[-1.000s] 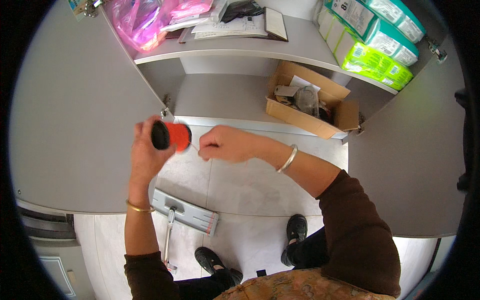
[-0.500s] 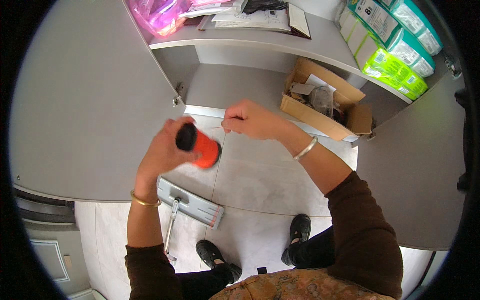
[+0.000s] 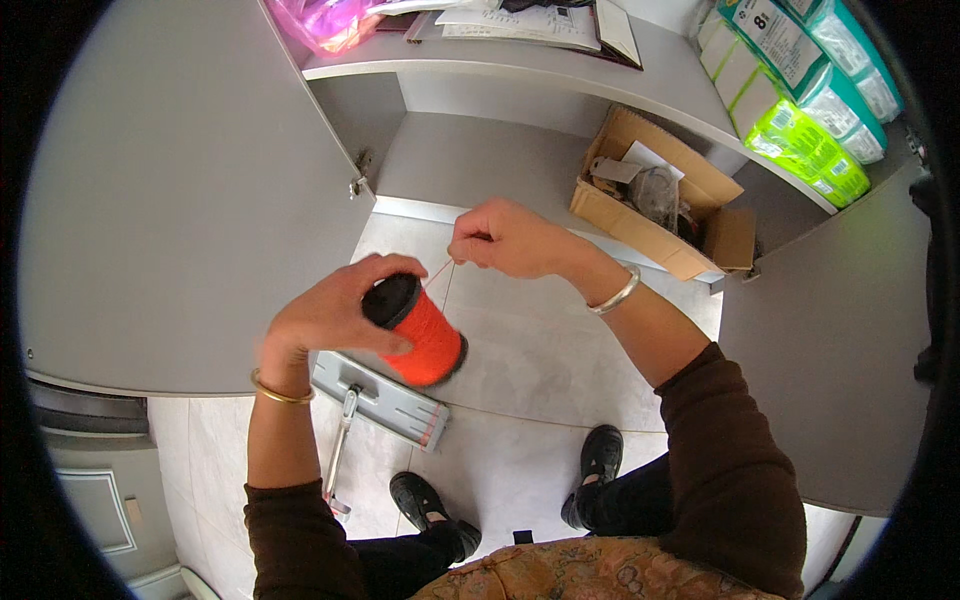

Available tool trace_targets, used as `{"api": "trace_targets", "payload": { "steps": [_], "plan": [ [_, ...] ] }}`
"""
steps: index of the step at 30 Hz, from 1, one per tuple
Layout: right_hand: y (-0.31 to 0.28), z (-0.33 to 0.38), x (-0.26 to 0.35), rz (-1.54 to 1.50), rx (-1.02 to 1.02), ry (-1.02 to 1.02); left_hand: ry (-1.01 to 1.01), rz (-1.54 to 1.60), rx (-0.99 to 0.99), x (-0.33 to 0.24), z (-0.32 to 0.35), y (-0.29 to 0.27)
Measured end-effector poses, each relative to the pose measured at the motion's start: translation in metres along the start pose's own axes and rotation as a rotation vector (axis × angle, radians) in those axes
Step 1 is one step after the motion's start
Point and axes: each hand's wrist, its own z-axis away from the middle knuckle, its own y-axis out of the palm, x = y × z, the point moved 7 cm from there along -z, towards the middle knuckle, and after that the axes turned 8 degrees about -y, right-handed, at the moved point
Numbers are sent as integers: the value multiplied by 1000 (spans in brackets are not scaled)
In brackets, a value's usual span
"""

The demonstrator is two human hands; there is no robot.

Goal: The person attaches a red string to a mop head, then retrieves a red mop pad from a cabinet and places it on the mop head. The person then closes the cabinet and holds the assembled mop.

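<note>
Left hand (image 3: 335,315) is seen closed around an orange thread spool (image 3: 420,332), fingers wrapped over the spool's black upper end, with the orange-wound body tilted down and away to the right of the palm. A gold bangle (image 3: 276,392) is worn at the left wrist, just below the hand. Right hand (image 3: 505,240) is held up and to the right of the spool, its fingertips pinched shut on a thin thread end (image 3: 441,270), which is drawn taut from the spool's top to the pinch. The two hands are kept near each other but apart, joined only by the thread. A silver bangle (image 3: 613,295) is noted on the right wrist, just behind that hand. Beneath the left hand, on the pale tiled floor (image 3: 545,350), a flat grey mop head (image 3: 385,400) is laid, its handle running down toward the person's black shoes (image 3: 602,455). Beyond the right hand, an open cardboard box (image 3: 655,195) of mixed small items is set on the lower cupboard shelf (image 3: 470,160). To the left of the left hand, a grey cupboard door (image 3: 180,190) is swung open. Above and to the right of the right hand, green and teal packets (image 3: 800,110) are stacked on the upper shelf; pink plastic bags (image 3: 325,20) and papers (image 3: 520,18) are seen farther along it.
</note>
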Motion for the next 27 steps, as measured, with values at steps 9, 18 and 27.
{"api": "trace_targets", "payload": {
  "steps": [9,18,27],
  "plan": [
    [54,5,3,-604,-39,151,-3,1024,-607,35,-22,-28],
    [23,0,-22,-366,90,50,211,1222,-49,12,-22,1],
    [-10,7,-8,37,-61,-40,22,715,-38,-4,-28,24]
  ]
}}
